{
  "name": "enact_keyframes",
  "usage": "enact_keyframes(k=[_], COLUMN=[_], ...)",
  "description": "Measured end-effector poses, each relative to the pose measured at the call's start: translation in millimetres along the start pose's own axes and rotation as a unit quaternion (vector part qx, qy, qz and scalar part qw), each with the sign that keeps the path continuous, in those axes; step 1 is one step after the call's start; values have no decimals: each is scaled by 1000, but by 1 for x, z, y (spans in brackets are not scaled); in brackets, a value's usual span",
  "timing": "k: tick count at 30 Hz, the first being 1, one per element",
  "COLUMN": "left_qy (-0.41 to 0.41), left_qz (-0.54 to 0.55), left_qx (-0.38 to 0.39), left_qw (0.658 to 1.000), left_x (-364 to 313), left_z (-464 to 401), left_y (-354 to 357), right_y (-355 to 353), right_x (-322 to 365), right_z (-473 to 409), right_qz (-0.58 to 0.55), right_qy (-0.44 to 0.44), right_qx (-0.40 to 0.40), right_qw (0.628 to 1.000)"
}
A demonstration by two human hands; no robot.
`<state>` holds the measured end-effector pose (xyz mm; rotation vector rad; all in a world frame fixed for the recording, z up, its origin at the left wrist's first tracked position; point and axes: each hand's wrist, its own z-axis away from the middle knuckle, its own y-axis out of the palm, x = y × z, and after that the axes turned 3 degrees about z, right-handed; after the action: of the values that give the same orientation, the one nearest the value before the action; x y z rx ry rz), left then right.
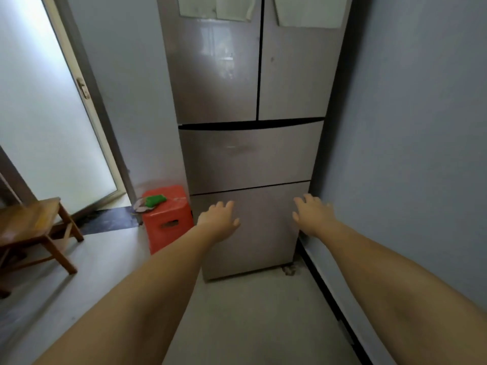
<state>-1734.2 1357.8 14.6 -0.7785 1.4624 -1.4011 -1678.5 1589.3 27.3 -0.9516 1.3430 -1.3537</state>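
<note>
two hands, left hand (220, 219) and right hand (313, 216), both spread and released, reach toward one fridge's (250, 154) bottom drawer (263, 233).

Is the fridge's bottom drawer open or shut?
Shut: the silver fridge's bottom drawer sits flush under the middle drawer, thin seam only.

Both bare arms stretched far forward, left grip (220, 219) and right grip (313, 217) level, apart, backs up, fingers loosely spread, thumbs turned inward.

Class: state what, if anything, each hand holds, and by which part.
Nothing is held: left hand and right hand reach open-fingered toward the fridge's bottom drawer.
</note>
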Motion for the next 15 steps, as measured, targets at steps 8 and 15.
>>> enact_keyframes(k=[8,15], left_qy=[-114,-156], left_qz=[58,105], left_qx=[-4,-53], left_qw=[992,981], left_x=[68,107], left_z=[-117,-248], left_y=[-25,-60], right_y=[-17,-48], right_x=[54,84], right_z=[-156,-282], right_qz=[-12,-37], right_qy=[-103,-106], right_qx=[7,-70], right_qw=[995,991])
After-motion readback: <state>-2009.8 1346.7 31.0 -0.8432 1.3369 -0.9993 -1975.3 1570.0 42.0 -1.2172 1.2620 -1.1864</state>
